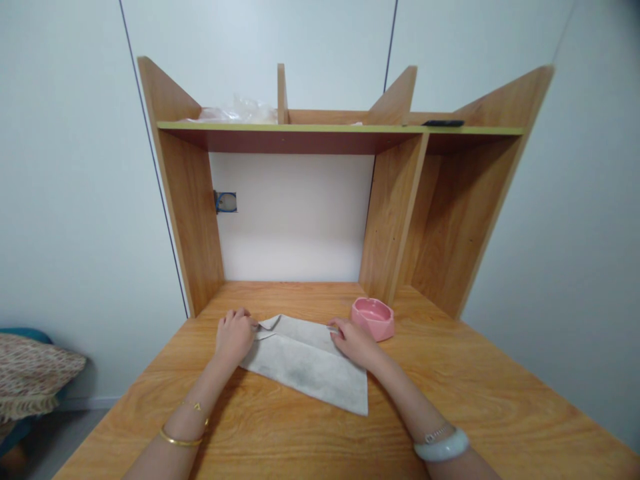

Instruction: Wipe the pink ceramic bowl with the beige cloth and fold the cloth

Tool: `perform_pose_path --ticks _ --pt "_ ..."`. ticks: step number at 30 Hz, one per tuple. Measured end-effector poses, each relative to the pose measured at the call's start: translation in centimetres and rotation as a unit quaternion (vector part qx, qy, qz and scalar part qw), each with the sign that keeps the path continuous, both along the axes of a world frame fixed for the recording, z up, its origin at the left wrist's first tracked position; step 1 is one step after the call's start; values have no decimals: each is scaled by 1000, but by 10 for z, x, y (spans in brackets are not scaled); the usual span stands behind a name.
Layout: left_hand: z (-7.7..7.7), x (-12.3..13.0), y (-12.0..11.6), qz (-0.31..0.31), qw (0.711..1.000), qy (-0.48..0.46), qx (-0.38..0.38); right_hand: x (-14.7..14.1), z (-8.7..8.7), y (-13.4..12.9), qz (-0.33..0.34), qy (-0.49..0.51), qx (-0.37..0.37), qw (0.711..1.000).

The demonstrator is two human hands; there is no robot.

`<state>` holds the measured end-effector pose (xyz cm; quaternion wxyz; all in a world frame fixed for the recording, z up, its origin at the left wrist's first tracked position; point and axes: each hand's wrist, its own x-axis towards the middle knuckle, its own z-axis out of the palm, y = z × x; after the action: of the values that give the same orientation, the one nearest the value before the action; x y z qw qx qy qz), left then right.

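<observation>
A pale grey cloth lies partly folded on the wooden desk, its far edge turned over and a crease running across it. At its left end, my left hand is closed on the cloth's edge, fingers curled. My right hand pinches the far right part of the cloth between thumb and fingers. Just beyond my right hand sits a pink angular bowl, close to my knuckles.
A wooden shelf unit stands at the back of the desk. Clear plastic bags and a dark flat object lie on its upper shelf. A fringed fabric is at the far left.
</observation>
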<state>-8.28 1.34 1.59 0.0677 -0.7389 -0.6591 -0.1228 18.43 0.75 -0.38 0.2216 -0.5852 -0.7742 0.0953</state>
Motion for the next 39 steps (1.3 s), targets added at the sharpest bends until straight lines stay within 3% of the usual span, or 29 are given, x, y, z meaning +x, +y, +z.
perform_pose_path --ticks 7,13,21,29,39 --pt "-3 -1 3 83 996 -1 26 -2 4 -4 -4 0 9 1000" --pt "-2 -2 7 25 997 -79 -9 -2 5 -6 1 -38 -14 999" --pt "-12 -6 13 -25 992 -78 -94 -4 5 -8 -11 -45 -40 998" --pt "3 -21 3 -74 975 -104 -183 1 4 -6 53 -5 -86 995" --pt "19 -21 -9 -50 971 -63 -227 1 5 -5 85 23 -94 992"
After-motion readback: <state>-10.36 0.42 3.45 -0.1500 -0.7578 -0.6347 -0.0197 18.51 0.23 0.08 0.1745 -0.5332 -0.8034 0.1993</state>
